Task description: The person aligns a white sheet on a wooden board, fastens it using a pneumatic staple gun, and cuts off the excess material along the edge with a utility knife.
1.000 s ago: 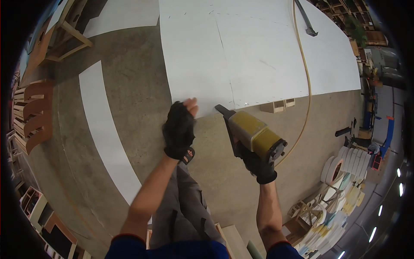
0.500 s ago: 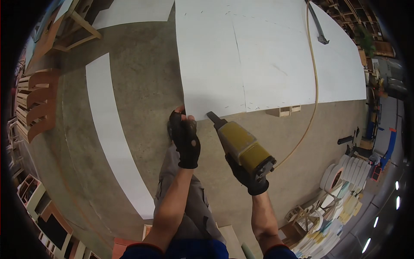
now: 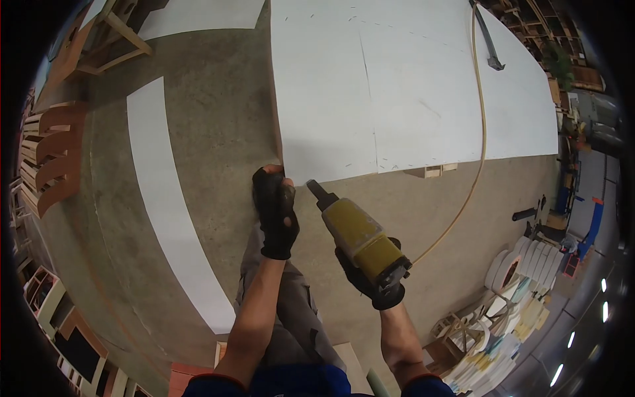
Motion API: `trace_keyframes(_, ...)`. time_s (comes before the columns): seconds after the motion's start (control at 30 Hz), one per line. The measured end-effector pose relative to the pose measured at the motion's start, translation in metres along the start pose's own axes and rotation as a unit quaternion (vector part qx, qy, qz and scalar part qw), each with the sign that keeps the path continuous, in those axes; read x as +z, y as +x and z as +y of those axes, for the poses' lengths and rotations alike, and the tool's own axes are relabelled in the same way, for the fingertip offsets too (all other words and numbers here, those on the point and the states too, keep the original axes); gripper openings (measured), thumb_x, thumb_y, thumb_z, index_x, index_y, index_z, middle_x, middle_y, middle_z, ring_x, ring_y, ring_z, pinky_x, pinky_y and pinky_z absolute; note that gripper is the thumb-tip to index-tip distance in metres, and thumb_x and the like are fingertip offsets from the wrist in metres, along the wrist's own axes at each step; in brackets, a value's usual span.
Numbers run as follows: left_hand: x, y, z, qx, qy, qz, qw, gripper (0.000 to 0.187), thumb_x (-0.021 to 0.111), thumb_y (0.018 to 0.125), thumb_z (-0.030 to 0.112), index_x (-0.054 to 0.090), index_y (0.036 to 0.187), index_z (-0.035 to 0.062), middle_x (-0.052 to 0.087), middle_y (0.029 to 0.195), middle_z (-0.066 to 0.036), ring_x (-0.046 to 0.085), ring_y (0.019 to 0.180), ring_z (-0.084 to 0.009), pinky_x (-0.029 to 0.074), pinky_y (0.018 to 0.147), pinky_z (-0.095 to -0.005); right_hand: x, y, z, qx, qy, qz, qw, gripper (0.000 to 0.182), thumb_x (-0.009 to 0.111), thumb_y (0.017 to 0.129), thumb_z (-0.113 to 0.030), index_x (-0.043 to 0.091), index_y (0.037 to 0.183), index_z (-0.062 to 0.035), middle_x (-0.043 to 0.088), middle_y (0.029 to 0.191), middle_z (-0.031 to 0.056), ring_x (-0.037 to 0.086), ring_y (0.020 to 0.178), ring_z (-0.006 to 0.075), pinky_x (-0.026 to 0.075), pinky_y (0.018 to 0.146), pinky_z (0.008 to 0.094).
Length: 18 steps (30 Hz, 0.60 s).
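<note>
A large white panel [image 3: 423, 99] with rows of staples and pencil-like marks spans the upper middle. At its near left corner, my left hand [image 3: 276, 212], in a black glove with bare fingertips, has its fingers closed on the panel's edge. My right hand [image 3: 367, 274], gloved the same way, is wrapped round a yellow air stapler [image 3: 362, 237]. The stapler's dark nose points up and left, at the panel's near edge just right of my left hand. A yellowish hose [image 3: 481, 132] runs from the stapler's rear up across the panel.
A long white strip [image 3: 169, 192] lies on the concrete floor [image 3: 218, 119] at left. On the panel's far right rests a dark metal tool [image 3: 491, 49]. Curved brown wooden parts [image 3: 63, 155] stand at far left. Stacked cut pieces [image 3: 503, 337] are at lower right.
The stapler and my right hand have moved left and slightly down, bringing the nose nearer the panel's corner. My left hand has shifted slightly left, still at the edge.
</note>
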State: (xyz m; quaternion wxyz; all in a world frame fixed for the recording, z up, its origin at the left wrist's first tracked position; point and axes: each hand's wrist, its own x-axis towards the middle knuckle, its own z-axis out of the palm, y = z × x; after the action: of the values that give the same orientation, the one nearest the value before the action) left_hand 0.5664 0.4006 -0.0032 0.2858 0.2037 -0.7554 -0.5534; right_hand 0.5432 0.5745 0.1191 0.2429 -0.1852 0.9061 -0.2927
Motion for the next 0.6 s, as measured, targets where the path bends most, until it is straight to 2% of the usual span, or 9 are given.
trace_keyframes(0.07,-0.001,-0.003,-0.002,0.027,0.009,-0.006,1.0,0.051,0.036,0.096,0.044,0.049,0.103,-0.004,0.049,0.106,-0.016,0.048,0.098,-0.028,0.039,0.085,-0.0379,-0.002,-0.001,-0.002,0.002,0.012,0.018,1.0,0.033,0.071,0.08,-0.031,0.063,0.11,-0.018,0.069,0.096,0.0011,0.065,0.089,0.0214,0.046,0.077,0.0348)
trace_keyframes(0.13,-0.001,-0.005,-0.004,-0.035,-0.056,-0.004,0.998,0.061,0.034,0.095,0.055,0.049,0.103,-0.004,0.048,0.107,-0.016,0.047,0.098,-0.0288,0.039,0.085,-0.0373,-0.003,0.003,-0.004,-0.091,-0.029,0.119,0.988,0.026,0.075,0.072,-0.018,0.066,0.092,-0.005,0.069,0.082,0.0105,0.069,0.074,0.0253,0.054,0.068,0.0316)
trace_keyframes(0.27,-0.001,-0.005,-0.007,0.004,-0.044,-0.009,0.999,0.071,0.031,0.092,0.064,0.049,0.103,-0.0036,0.047,0.107,-0.016,0.047,0.099,-0.0284,0.039,0.086,-0.0366,0.013,-0.004,0.036,-0.107,-0.05,0.126,0.985,0.013,0.073,0.075,-0.016,0.067,0.084,-0.009,0.069,0.075,0.0069,0.068,0.068,0.0235,0.053,0.061,0.0326)
trace_keyframes(0.33,-0.002,-0.007,-0.005,-0.102,-0.044,-0.01,0.994,0.063,0.039,0.093,0.058,0.05,0.103,-0.0033,0.048,0.107,-0.015,0.047,0.099,-0.0279,0.04,0.086,-0.0359,0.005,-0.002,0.026,-0.1,-0.022,0.148,0.984,0.012,0.073,0.076,-0.017,0.067,0.084,-0.01,0.069,0.075,0.0062,0.067,0.066,0.0236,0.052,0.06,0.033)
trace_keyframes(0.37,-0.002,-0.008,-0.005,-0.1,-0.045,-0.011,0.994,0.063,0.039,0.093,0.058,0.05,0.103,-0.0033,0.048,0.107,-0.015,0.047,0.099,-0.0279,0.04,0.086,-0.0359,0.003,-0.002,0.023,-0.094,0.008,0.168,0.981,0.011,0.073,0.076,-0.017,0.068,0.084,-0.011,0.069,0.075,0.0055,0.067,0.065,0.0238,0.051,0.058,0.0333)
trace_keyframes(0.43,-0.003,-0.007,-0.006,-0.05,-0.064,0.0,0.997,0.04,0.044,0.094,0.036,0.05,0.103,-0.0034,0.048,0.107,-0.015,0.048,0.097,-0.0285,0.041,0.084,-0.0353,0.003,-0.003,0.03,-0.086,-0.028,0.176,0.98,0.011,0.073,0.076,-0.017,0.068,0.084,-0.0115,0.068,0.074,0.0055,0.066,0.064,0.0237,0.051,0.058,0.0334)
trace_keyframes(0.47,-0.001,-0.008,-0.008,-0.049,-0.065,-0.002,0.997,0.04,0.044,0.094,0.036,0.05,0.103,-0.0034,0.048,0.107,-0.015,0.048,0.097,-0.0285,0.041,0.084,-0.0353,0.002,-0.004,0.034,-0.078,-0.064,0.179,0.979,0.011,0.073,0.076,-0.016,0.068,0.085,-0.0121,0.068,0.074,0.0054,0.066,0.063,0.0235,0.05,0.057,0.0334)
trace_keyframes(0.53,0.001,-0.008,-0.01,-0.086,-0.024,0.009,0.996,0.028,0.046,0.091,0.021,0.051,0.102,-0.004,0.049,0.107,-0.016,0.05,0.096,-0.0292,0.042,0.082,-0.0351,-0.003,-0.001,0.028,-0.062,-0.052,0.19,0.978,0.014,0.075,0.075,-0.016,0.068,0.086,-0.0132,0.068,0.074,0.0048,0.067,0.065,0.0233,0.05,0.059,0.0333)
trace_keyframes(0.6,-0.002,-0.008,-0.007,-0.09,-0.036,0.007,0.995,0.029,0.046,0.092,0.023,0.051,0.101,-0.004,0.05,0.107,-0.016,0.05,0.096,-0.0291,0.042,0.082,-0.035,-0.007,-0.003,0.028,-0.036,-0.042,0.197,0.979,0.02,0.075,0.076,-0.015,0.067,0.095,-0.0103,0.069,0.084,0.0065,0.068,0.075,0.0233,0.051,0.066,0.0336)
